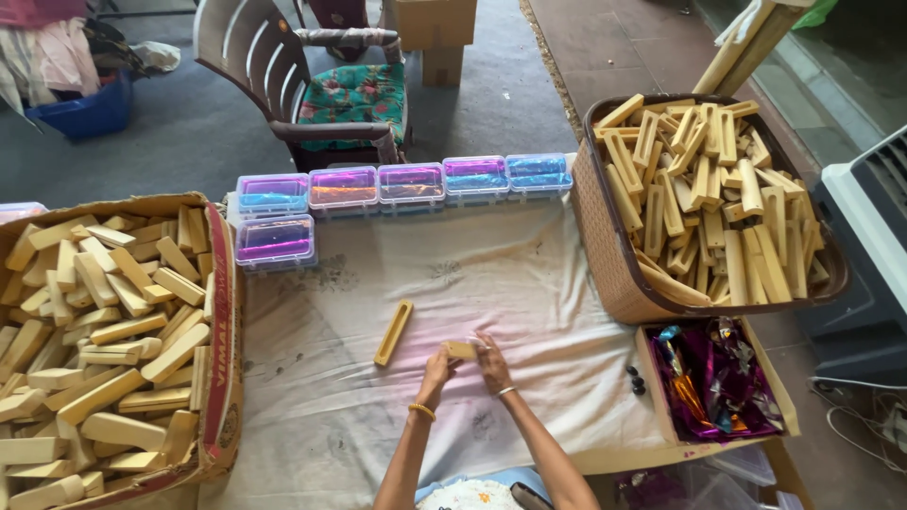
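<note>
My left hand and my right hand meet over the cloth-covered table, both gripping a small pale wooden piece between the fingertips. A long slotted wooden block lies on the cloth just left of my left hand, tilted. I wear a bangle on each wrist.
A cardboard box full of wooden blocks sits at the left. A woven basket of slotted blocks stands at the right. Several clear plastic cases line the far edge. A box of shiny wrappers sits at right front. A chair stands behind.
</note>
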